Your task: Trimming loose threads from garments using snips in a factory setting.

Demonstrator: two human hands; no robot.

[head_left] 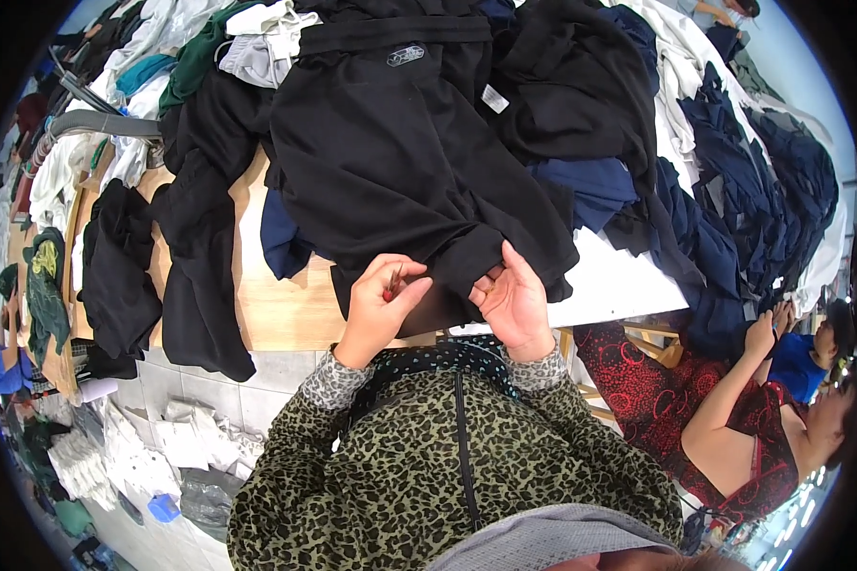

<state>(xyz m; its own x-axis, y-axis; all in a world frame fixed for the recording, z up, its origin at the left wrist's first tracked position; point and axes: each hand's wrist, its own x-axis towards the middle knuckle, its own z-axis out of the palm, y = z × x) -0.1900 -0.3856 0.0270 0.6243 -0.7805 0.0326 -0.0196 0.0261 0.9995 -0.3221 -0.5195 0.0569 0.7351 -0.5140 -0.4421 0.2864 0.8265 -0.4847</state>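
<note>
A pair of black trousers [371, 143] lies spread on the table before me, waistband at the far side and one leg end toward me. My right hand [516, 303] is turned palm up at that leg end, with its thumb and curled fingers closed on the black cuff [471, 262]. My left hand [379, 309] is closed around a small dark-red tool [391, 285], mostly hidden in the fingers; its exact kind does not show. The left fingertips are close to the cuff's left side; whether they touch the cloth I cannot tell.
More black garments [571, 86] and navy garments [781, 181] are heaped to the right and beyond. Black pieces [200, 266] hang over the table's near edge at left, by a grey metal arm [105, 125]. Close on my right sits a person in red-patterned black clothing [657, 409]. White bundles [190, 433] lie on the floor.
</note>
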